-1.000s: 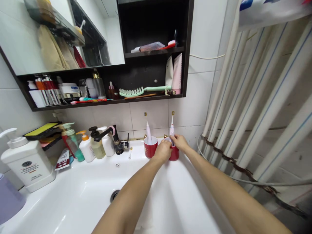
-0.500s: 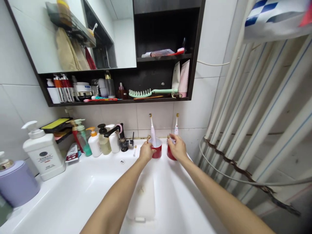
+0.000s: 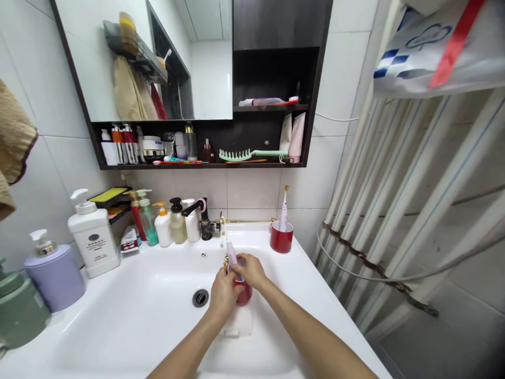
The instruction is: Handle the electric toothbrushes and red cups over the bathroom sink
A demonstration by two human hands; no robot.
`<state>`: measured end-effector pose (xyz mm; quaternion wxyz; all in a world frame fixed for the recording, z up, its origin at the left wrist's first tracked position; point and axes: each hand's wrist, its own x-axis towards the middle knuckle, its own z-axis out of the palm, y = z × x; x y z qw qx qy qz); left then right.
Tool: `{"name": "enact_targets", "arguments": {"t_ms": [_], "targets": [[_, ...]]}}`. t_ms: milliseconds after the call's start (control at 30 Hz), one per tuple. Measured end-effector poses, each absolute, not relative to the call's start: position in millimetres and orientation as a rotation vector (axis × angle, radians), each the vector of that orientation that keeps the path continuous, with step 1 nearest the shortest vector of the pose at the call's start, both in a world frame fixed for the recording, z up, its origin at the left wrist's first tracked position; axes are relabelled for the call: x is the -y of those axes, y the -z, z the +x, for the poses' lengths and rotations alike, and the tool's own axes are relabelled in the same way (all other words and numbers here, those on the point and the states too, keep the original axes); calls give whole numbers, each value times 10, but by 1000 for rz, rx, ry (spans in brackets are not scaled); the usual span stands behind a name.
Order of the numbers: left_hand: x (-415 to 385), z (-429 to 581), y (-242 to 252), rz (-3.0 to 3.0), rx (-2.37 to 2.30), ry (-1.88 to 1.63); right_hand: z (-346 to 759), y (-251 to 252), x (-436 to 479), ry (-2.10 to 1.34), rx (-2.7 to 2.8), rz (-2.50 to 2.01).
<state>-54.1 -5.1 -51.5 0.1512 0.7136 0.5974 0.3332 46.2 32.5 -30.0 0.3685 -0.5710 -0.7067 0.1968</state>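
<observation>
White-tiled bathroom, with a white sink filling the bottom; the plastic bag up top right and the green bottle on the left both get cut off. So the red cup is over the basin, left hand gripping its side, thumb on the front, other fingertips mostly hidden so can't tell how they sit. Right hand looks to be pinching the pale toothbrush low on the handle. Brush has its base lost inside the cup, long axis tilted, head pointing up and leaning left toward the faucet. Some white object below is half covered; no idea if it touches the cup.
</observation>
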Motion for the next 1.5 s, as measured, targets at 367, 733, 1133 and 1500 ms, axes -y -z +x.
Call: {"name": "enact_targets", "arguments": {"t_ms": [367, 733, 1133, 1500], "targets": [[131, -580, 582, 2047, -1814, -860, 272, 273, -217, -529, 1791, -1442], [44, -730, 243, 1551, -1489, -1453, 520, -244, -14, -815, 1620, -1146], [-156, -638, 146, 595, -802, -1444, 522, 162, 442, -1587, 1604, -1133], [-209, -605, 165, 460, -856, -1521, 463, 230, 408, -1390, 1713, -1258]]}}
